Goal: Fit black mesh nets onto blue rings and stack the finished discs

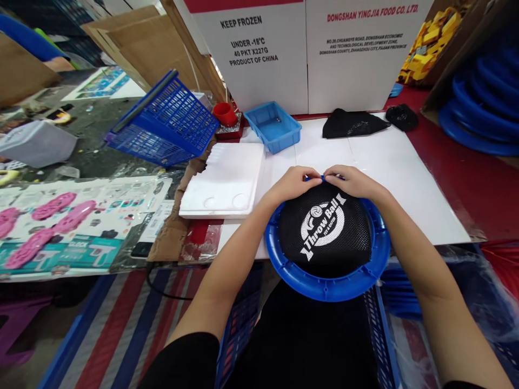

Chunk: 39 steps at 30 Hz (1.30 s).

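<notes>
Left hand (298, 182) and right hand (352, 181) pinch the top rim of the blue hoop (324, 289), right of centre!
Grips closed, nearly meeting; the hoop spreads below them, over the edge of the tabletop (424, 208). Round, no single long axis, printed mesh (357, 237) facing up, lettering climbing upper right.
</notes>
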Tool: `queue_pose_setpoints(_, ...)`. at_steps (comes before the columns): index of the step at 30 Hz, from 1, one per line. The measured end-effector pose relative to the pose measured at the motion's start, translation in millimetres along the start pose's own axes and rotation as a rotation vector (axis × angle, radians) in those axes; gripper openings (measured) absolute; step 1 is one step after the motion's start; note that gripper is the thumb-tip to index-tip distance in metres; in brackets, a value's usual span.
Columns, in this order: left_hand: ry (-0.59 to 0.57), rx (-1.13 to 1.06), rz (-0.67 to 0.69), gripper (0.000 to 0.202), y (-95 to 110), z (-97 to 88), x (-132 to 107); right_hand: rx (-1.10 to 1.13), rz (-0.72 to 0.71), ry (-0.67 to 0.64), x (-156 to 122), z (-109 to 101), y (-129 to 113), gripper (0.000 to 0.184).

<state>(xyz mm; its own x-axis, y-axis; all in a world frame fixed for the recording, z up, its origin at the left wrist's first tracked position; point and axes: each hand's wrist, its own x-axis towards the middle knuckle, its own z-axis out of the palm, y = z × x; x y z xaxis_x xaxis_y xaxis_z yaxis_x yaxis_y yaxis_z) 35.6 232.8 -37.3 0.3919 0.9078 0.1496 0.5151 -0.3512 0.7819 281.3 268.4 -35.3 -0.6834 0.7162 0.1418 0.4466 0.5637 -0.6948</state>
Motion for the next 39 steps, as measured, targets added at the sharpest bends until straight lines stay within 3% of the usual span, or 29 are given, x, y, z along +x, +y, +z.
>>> queue_pose_setpoints(3,-0.014,0.065,0.011,0.018,1.1,4.1,3.0,-0.005,-0.094,-0.082,8.2,2.5,-4.3,0.025)
queue_pose_setpoints(6,-0.013,0.024,-0.019,0.018,-2.8,3.0,4.2,-0.007,-0.101,-0.041,13.0,9.2,-4.2,0.019)
queue_pose_setpoints(18,0.027,-0.046,-0.083,0.021,-5.8,4.7,4.9,0.011,0.093,0.124,19.7,26.8,-1.3,0.012)
queue_pose_setpoints(23,-0.033,0.045,-0.007,0.021,-1.8,-0.7,-0.1,0.032,0.131,0.174,16.2,25.6,0.9,0.010)
queue_pose_setpoints(26,-0.087,0.159,0.071,0.020,0.6,-3.4,-6.1,0.042,0.159,0.195,6.6,15.0,3.9,0.012)
queue_pose_setpoints(29,-0.062,0.287,0.083,0.017,0.5,-0.8,-9.2,0.062,0.163,0.196,-6.7,-4.7,6.7,0.020)
queue_pose_setpoints(36,0.174,0.492,-0.147,0.024,-7.6,1.7,-10.3,-0.099,0.120,0.027,-35.0,-51.6,14.4,0.033)
queue_pose_setpoints(39,0.164,0.487,-0.175,0.038,-5.9,-11.0,-19.3,-0.155,0.214,-0.011,-44.1,-61.4,28.5,0.036)
